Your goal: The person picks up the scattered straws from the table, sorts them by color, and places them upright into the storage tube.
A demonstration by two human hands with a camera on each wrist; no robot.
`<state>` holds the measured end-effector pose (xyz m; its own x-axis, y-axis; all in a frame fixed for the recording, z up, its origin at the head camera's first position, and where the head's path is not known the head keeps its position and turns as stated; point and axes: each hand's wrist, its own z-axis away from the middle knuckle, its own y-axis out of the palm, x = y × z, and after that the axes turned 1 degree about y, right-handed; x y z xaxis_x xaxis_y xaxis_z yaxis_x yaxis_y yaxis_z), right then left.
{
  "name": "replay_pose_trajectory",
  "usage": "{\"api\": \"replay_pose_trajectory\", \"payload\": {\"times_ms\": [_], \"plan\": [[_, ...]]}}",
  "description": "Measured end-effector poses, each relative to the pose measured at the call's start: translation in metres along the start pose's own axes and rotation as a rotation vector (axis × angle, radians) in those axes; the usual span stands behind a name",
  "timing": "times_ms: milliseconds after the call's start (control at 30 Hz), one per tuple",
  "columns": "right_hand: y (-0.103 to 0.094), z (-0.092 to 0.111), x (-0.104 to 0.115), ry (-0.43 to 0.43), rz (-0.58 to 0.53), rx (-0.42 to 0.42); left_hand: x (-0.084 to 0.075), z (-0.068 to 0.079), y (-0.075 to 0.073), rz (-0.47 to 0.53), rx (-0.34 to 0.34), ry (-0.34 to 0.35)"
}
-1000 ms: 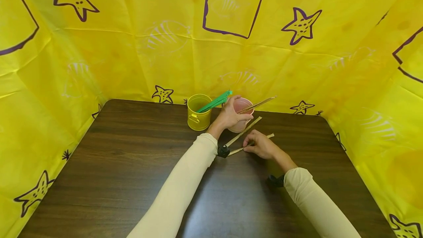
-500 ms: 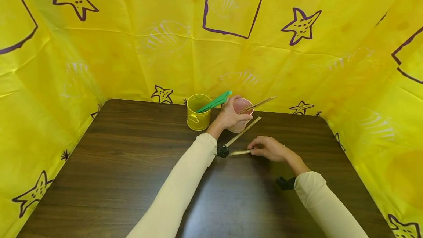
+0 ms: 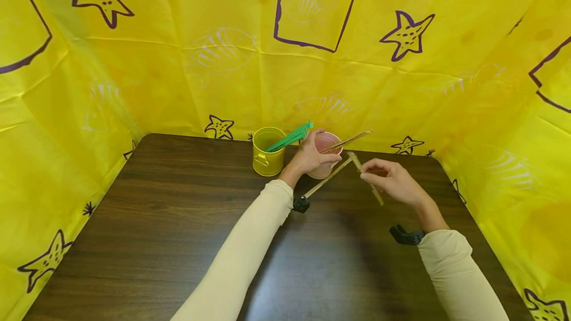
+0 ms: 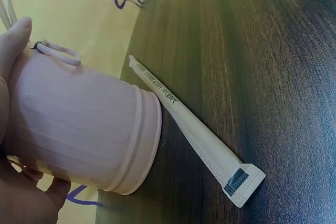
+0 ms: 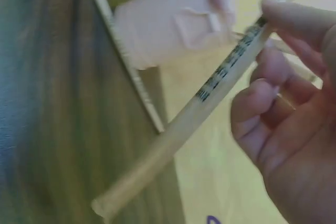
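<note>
My left hand [image 3: 311, 155] grips a small pink bucket [image 4: 84, 114] at the back of the table, fingers and thumb around its upper part. Slim tan paper-wrapped sticks [image 3: 357, 136] lean out of its mouth. To the right, my right hand [image 3: 394, 181] pinches another tan paper-wrapped stick [image 5: 178, 124] between thumb and fingers, raised at a slant, dark print along its side. A third tan wrapped stick [image 4: 194, 127] lies on the table in front of the pink bucket, its flat end with a dark rectangle nearest the left wrist camera.
Left of the pink bucket stands a yellow bucket [image 3: 263, 164] with green slim packets [image 3: 290, 138] leaning out of it. The brown wooden table [image 3: 178, 232] backs onto a yellow curtain [image 3: 232, 88] printed with starfish and fish, which also hangs at both sides.
My right hand has drawn its stick back off the table area near the left wrist, then lifted it right and turned it. The left hand and bucket stay put.
</note>
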<state>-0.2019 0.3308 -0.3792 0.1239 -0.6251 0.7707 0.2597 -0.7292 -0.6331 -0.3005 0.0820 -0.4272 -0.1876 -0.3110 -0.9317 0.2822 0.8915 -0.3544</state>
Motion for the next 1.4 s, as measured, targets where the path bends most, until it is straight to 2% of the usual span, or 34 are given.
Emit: {"api": "replay_pose_trajectory", "payload": {"times_ms": [133, 233, 333, 433, 500, 600, 700, 800, 933, 1067, 1267, 1400], "plan": [[-0.013, 0.004, 0.01, 0.009, -0.044, -0.163, -0.002, -0.001, -0.001, -0.019, 0.0, -0.01], [-0.018, 0.004, 0.017, -0.018, -0.157, -0.276, -0.003, -0.001, -0.002, -0.019, 0.001, -0.018], [-0.024, 0.002, 0.024, -0.102, -0.403, -0.356, -0.003, -0.002, -0.001, -0.015, 0.002, -0.02], [-0.03, -0.003, 0.032, -0.246, -0.678, -0.415, -0.003, -0.002, -0.001, -0.012, 0.002, -0.013], [-0.033, -0.008, 0.038, -0.33, -0.823, -0.464, -0.003, -0.003, -0.001, -0.014, 0.001, -0.012], [-0.036, -0.017, 0.046, -0.406, -0.94, -0.568, -0.003, -0.003, -0.002, -0.018, -0.002, -0.011], [-0.037, -0.027, 0.051, -0.43, -1.014, -0.681, -0.003, -0.003, -0.002, -0.025, -0.003, -0.009], [-0.034, -0.038, 0.052, -0.441, -1.032, -0.765, -0.003, -0.004, -0.002, -0.032, 0.001, -0.011], [-0.026, -0.05, 0.05, -0.419, -0.992, -0.785, -0.003, -0.004, -0.002, -0.029, 0.006, -0.011], [-0.015, -0.058, 0.049, -0.351, -0.898, -0.734, -0.002, -0.003, -0.002, -0.035, 0.006, -0.002], [-0.001, -0.067, 0.045, -0.22, -0.689, -0.621, 0.0, -0.003, -0.001, -0.055, -0.005, 0.013], [0.007, -0.067, 0.047, -0.174, -0.592, -0.552, 0.0, -0.002, 0.0, -0.045, -0.005, 0.011]]}}
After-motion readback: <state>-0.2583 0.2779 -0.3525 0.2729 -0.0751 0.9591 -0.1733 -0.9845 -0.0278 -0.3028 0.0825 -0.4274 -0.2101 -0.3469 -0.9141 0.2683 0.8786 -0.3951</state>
